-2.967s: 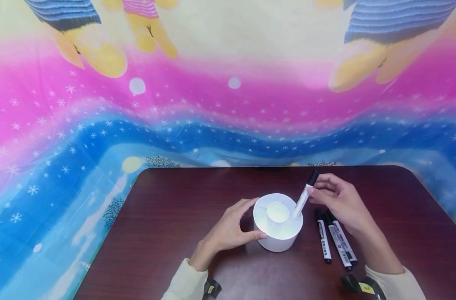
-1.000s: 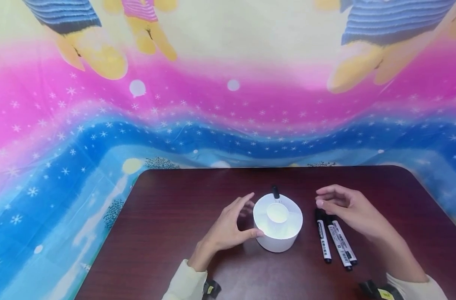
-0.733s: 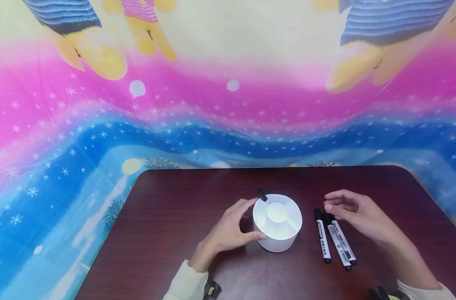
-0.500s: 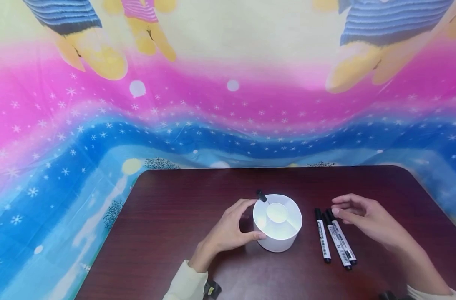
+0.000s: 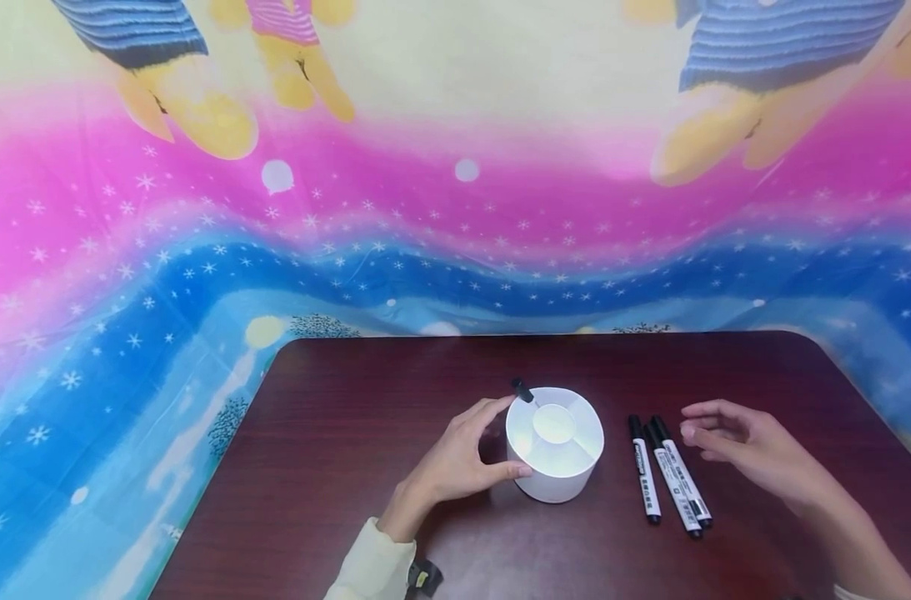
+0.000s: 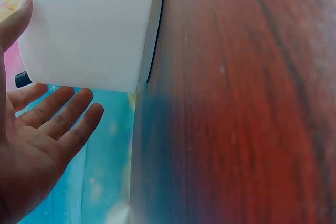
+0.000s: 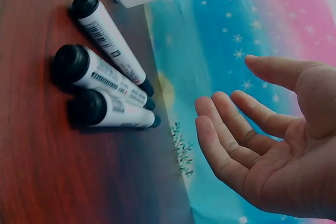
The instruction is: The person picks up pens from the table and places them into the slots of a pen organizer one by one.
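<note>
A white round pen holder (image 5: 554, 479) with a central cup and divided outer ring stands on the table. One marker (image 5: 523, 391) is in its far-left section, its black cap above the rim. My left hand (image 5: 463, 458) holds the pen holder from the left, thumb at the near rim and index finger at the far side; the other fingers (image 6: 79, 106) look fairly straight. Beside the loose markers, my right hand (image 5: 755, 446) hovers with relaxed fingers and nothing in it. Those three white markers with black caps, the left one (image 5: 645, 471) apart from the overlapping pair (image 5: 678, 479), lie on the table.
The dark reddish-brown table (image 5: 365, 433) has rounded far corners. Behind it hangs a colourful printed cloth (image 5: 395, 183). A black strap (image 5: 423, 577) is at the left wrist.
The right hand put its marker in the pen holder, let go and drew back right, past the loose markers. The pen holder turned, carrying that marker from the far side to the left.
</note>
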`<action>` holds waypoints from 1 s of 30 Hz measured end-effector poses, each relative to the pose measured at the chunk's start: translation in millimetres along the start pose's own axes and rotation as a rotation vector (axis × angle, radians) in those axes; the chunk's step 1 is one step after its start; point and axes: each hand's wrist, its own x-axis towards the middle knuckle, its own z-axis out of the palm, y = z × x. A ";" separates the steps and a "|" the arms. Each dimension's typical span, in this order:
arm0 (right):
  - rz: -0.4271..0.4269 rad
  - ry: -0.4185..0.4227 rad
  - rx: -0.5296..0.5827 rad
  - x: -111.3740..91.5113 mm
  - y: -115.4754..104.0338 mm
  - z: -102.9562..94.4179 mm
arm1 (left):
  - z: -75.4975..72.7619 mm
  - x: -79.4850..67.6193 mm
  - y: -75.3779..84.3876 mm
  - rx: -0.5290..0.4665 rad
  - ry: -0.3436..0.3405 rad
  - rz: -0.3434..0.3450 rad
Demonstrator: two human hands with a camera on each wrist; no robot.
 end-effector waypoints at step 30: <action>0.038 -0.011 0.053 10.3 30.4 5.3 | -0.8 -0.7 0.2 -0.001 -0.007 -0.001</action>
